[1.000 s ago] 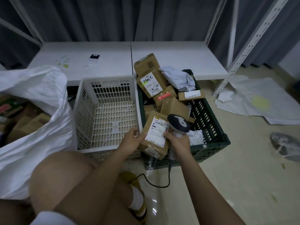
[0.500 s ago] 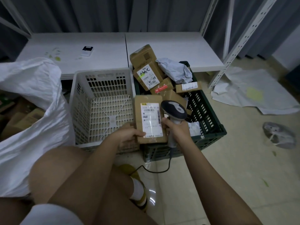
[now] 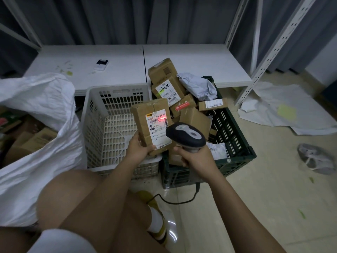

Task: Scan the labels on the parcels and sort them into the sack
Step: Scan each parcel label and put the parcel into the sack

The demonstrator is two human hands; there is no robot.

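My left hand [image 3: 139,147] grips the lower end of a brown cardboard parcel [image 3: 145,114], held upright over the white basket with its white label facing me. A red scan line glows on the label's barcode. My right hand [image 3: 196,158] holds a dark handheld barcode scanner [image 3: 186,135] just right of the parcel, its head aimed at the label. The dark green crate [image 3: 235,136] behind holds several more brown parcels [image 3: 167,81] and a grey mailer bag [image 3: 198,85]. A large white sack [image 3: 36,125] stands open at the left with boxes inside.
A white slotted basket [image 3: 113,128] sits between sack and crate. Behind runs a low white shelf [image 3: 191,63] with a small device [image 3: 101,64] on it. Metal rack posts [image 3: 273,50] rise at right. White sheets [image 3: 284,108] and a shoe [image 3: 317,158] lie on the floor. The scanner cable [image 3: 175,199] trails near my foot.
My left hand lifted the parcel out of the crate and turned its label toward me. The scanner came up beside it and its red line now falls on the barcode.
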